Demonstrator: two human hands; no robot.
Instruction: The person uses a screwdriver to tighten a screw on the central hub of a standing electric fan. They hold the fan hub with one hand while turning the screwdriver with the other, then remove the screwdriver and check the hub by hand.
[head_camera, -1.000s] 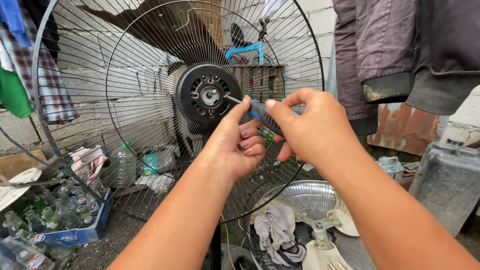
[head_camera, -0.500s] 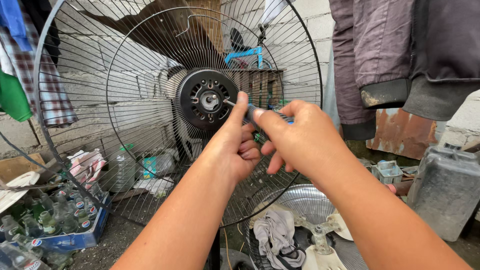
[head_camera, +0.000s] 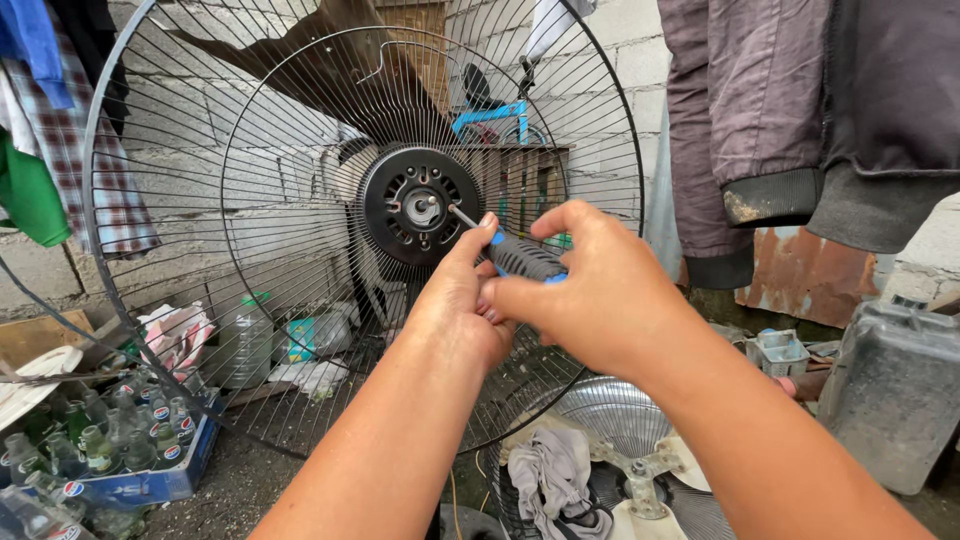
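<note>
Fingers (head_camera: 480, 262) of left hand (head_camera: 462, 310) and right hand (head_camera: 600, 295) closed around rigid, light screwdriver (head_camera: 522, 258) by its ribbed grip, tip at fan hub (head_camera: 418, 207), probably slip-prone on the screw.

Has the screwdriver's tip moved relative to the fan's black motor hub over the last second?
No. The screwdriver, held by both hands, keeps its tip at the right of the black motor hub; only the grip around the handle shifted.

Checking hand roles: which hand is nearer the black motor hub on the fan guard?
Left. The left hand sits just below and right of the motor hub, fingertips by the screwdriver shaft. The right hand grips the handle farther right.
</note>
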